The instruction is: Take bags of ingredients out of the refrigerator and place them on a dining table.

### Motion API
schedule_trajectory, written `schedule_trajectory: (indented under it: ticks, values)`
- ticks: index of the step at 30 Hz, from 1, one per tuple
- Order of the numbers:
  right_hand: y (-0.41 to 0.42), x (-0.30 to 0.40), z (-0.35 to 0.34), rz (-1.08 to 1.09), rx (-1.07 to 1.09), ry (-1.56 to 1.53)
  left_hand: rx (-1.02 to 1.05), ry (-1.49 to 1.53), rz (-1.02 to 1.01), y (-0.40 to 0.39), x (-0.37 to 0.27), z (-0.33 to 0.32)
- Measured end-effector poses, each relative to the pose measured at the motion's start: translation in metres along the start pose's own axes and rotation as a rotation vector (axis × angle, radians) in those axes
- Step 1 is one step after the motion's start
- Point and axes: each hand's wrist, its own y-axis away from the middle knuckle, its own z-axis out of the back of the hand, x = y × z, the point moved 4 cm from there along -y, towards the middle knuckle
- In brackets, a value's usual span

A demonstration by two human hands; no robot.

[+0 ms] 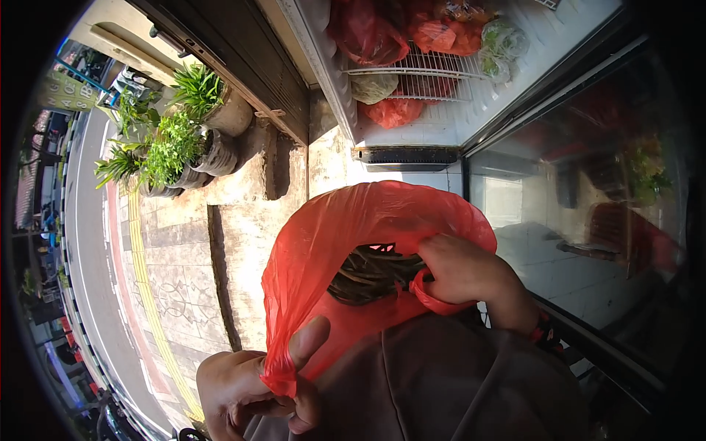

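Note:
A red plastic bag (380,209) spreads before me with its mouth open towards me. Inside it lies a bundle of dark brownish, long thin pods or stalks (375,273); their exact kind is unclear. My left hand (259,386) pinches a gathered corner of the bag between thumb and fingers at the lower left. On the other side, my right hand (460,270) grips the bag's rim, with a twisted loop of red plastic below its fingers. The bag's underside is hidden from view.
An upright display fridge (408,135) stands ahead; red bags (391,113) and a clear bag of greens (499,49) rest around its wire shelves (436,74). Its glass door (557,182) swings out on the right. Potted plants (171,149), a raised step and a road (91,220) lie left.

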Motion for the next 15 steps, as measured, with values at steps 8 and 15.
schedule_trajectory:
  ticks: [8,15]
  values:
    - [0.076,-0.035,0.083,0.090,-0.530,-0.139,-0.260,0.058,0.097,-0.014,0.002,-0.015]
    - [0.098,-0.047,0.132,0.934,-0.594,-1.064,-0.439,0.108,0.286,-0.071,-0.004,-0.027]
